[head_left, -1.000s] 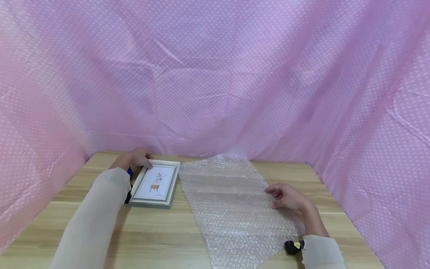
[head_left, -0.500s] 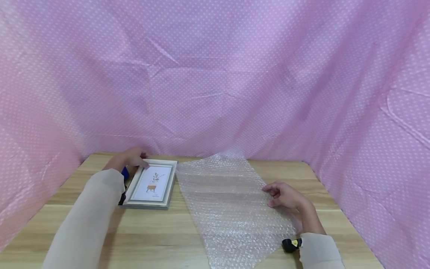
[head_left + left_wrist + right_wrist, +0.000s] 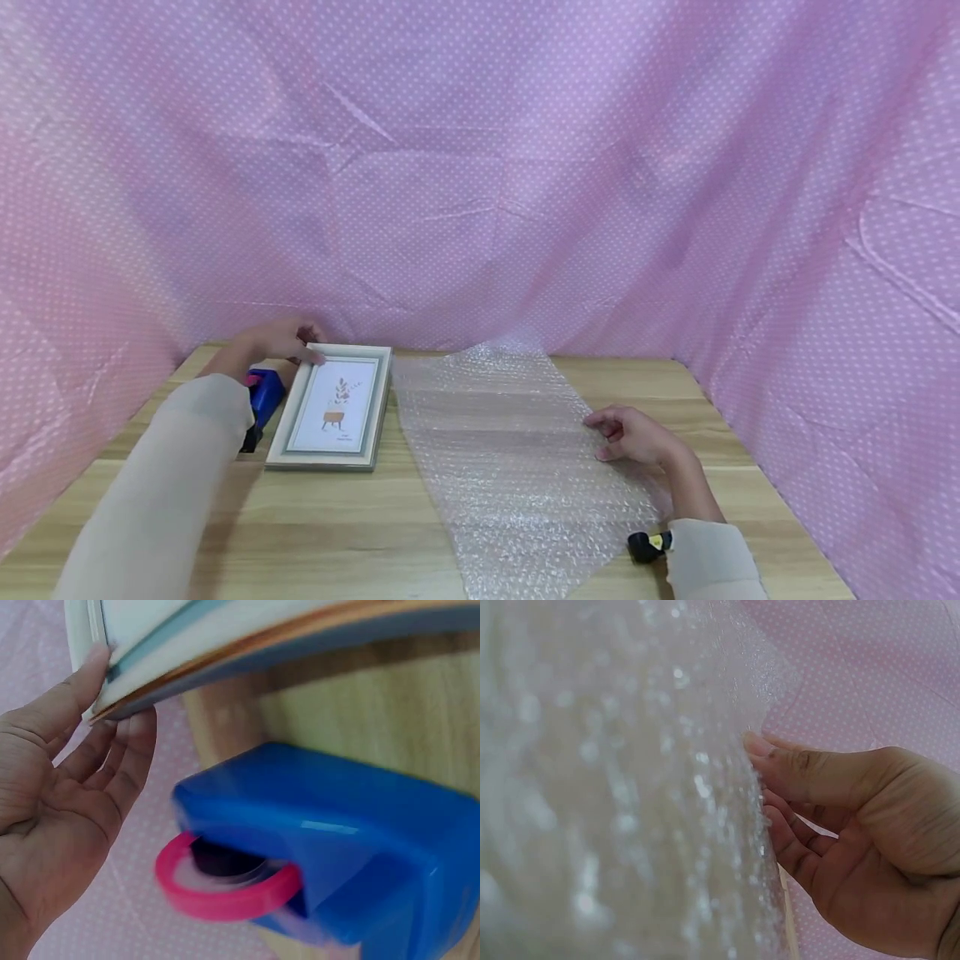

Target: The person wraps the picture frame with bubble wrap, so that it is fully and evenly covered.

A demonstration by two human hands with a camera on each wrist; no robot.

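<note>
A picture frame [image 3: 333, 408] with a plant print stands slightly tilted at the left of the table, its far edge raised. My left hand [image 3: 281, 340] pinches its far left corner, thumb on the front face and fingers behind, as the left wrist view shows. A sheet of bubble wrap [image 3: 517, 450] lies flat to the frame's right. At its right edge, my right hand [image 3: 641, 437] pinches the wrap between thumb and curled fingers [image 3: 787, 832]. Some of those fingertips are hidden at the edge.
Beneath my left forearm sits a blue tape dispenser [image 3: 337, 810] with a pink ring [image 3: 225, 892], partly covered by the sleeve. Pink dotted cloth [image 3: 480, 208] walls in the wooden table [image 3: 337, 533] at the back and sides.
My left hand has moved slightly left with the frame and raised its far edge. More of the blue tape dispenser shows now. My right hand holds nearly still at the bubble wrap.
</note>
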